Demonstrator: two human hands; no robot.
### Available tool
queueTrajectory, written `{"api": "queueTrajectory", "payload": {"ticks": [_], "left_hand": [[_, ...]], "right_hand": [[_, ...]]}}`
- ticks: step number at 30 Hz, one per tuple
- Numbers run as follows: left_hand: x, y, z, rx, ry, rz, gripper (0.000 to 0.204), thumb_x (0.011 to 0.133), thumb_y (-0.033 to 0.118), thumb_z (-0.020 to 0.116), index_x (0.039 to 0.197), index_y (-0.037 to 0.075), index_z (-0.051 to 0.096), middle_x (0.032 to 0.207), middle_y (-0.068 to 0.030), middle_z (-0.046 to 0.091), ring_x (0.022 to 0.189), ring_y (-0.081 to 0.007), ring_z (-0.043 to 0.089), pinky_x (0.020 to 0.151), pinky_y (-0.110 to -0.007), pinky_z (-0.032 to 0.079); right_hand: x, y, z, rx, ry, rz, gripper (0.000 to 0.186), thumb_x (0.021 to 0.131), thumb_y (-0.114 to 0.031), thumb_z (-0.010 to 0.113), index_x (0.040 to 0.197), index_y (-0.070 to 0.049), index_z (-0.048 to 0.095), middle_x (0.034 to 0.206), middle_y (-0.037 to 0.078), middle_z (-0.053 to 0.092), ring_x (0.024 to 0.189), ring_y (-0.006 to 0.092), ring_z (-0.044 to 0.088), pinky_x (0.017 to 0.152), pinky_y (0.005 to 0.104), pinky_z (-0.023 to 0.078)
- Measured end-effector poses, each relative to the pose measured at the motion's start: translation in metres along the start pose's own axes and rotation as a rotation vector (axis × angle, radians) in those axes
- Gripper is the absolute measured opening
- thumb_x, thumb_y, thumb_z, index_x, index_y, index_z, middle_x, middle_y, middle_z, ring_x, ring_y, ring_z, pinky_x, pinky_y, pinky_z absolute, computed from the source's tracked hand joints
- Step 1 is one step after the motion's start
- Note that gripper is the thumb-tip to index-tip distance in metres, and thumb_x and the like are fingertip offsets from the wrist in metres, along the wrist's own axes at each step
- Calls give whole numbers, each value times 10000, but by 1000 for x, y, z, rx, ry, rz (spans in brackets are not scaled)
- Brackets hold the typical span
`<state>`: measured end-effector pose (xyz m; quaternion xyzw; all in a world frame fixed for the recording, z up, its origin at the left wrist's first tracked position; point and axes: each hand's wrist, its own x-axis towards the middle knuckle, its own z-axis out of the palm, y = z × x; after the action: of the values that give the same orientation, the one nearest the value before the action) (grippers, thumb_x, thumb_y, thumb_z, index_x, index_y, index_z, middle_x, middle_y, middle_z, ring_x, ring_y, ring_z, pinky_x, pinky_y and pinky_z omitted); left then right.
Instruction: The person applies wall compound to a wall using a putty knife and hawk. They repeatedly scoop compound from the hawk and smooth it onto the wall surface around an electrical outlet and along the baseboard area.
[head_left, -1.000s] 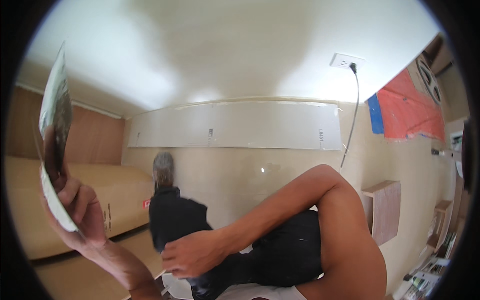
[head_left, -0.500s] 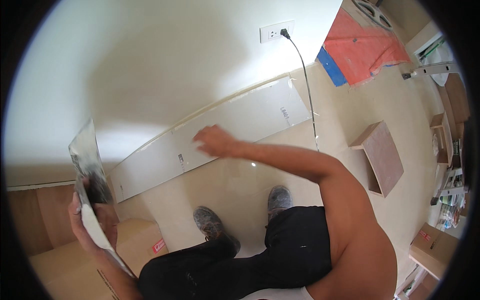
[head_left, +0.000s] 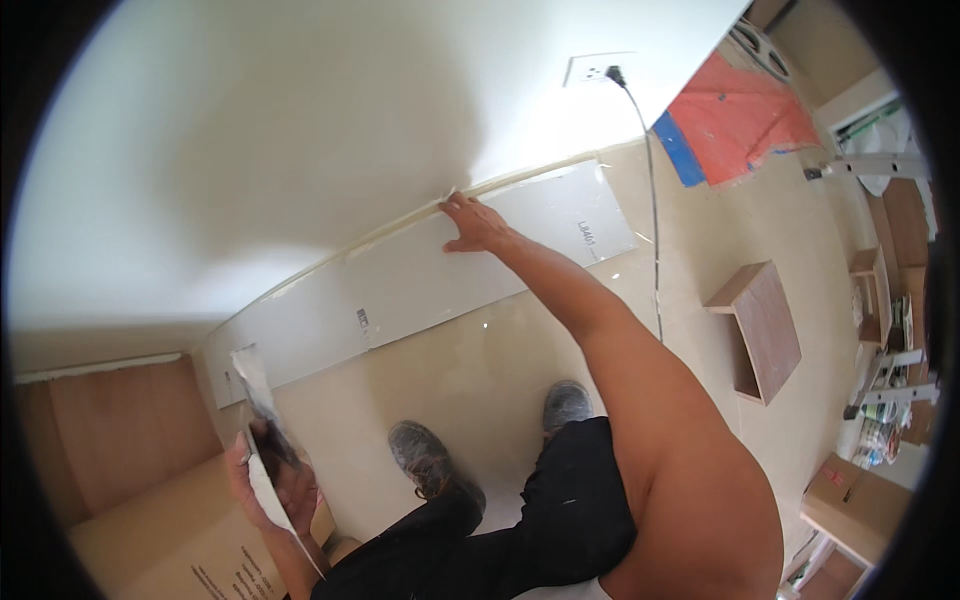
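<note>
My left hand (head_left: 290,490) grips a thin metal trowel (head_left: 255,385) smeared with white putty, tilted and seen nearly edge-on. Its handle is hidden, and whether a second blade lies against it I cannot tell. My right hand (head_left: 478,226) reaches to the base of the white wall (head_left: 330,120), its thumb spread away from the fingers. The fingertips touch the top edge of a long pale grey board strip (head_left: 520,230) lying along the wall. A small white scrap (head_left: 448,194) shows at those fingertips.
A black cord runs down from a plug (head_left: 614,76) in the wall outlet. Right of it stands a small open wooden box (head_left: 765,330). Red sheeting (head_left: 740,120) covers the floor beyond. Cardboard boxes (head_left: 170,540) flank me, and a ladder (head_left: 880,165) lies far right.
My right hand has moved forward and right from above the board strip to its wall-side edge. My left hand has brought the trowel down and right. The view has shifted slightly.
</note>
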<state>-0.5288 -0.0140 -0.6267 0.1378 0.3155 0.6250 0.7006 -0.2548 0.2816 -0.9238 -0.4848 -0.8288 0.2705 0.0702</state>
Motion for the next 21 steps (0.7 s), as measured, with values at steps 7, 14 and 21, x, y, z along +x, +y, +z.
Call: {"api": "queueTrajectory", "payload": {"ticks": [7,14,21], "left_hand": [[-2,-2,-5,80,153,-80,399,983,335,458,1142,2,607,961,-109,682,481,-123,525,428,-248,422],[25,-26,19,110,292,-421,382,918,351,590,1104,19,629,946,-85,692,814,-172,673,773,-310,550],[23,-42,27,129,257,-490,393,923,363,586,1137,34,600,1031,-87,667,879,-164,658,788,-319,542]], "right_hand": [[-5,-12,32,-63,0,-142,560,646,-358,842,1133,-163,645,1171,120,601,1190,337,515,1007,464,412],[-36,-8,34,240,-145,-288,442,831,-37,631,1266,-111,603,1243,160,627,1185,337,572,1001,399,449],[-57,-17,-2,420,-262,-364,399,849,-46,617,1247,-55,613,1224,198,625,1194,359,559,1020,422,418]]}}
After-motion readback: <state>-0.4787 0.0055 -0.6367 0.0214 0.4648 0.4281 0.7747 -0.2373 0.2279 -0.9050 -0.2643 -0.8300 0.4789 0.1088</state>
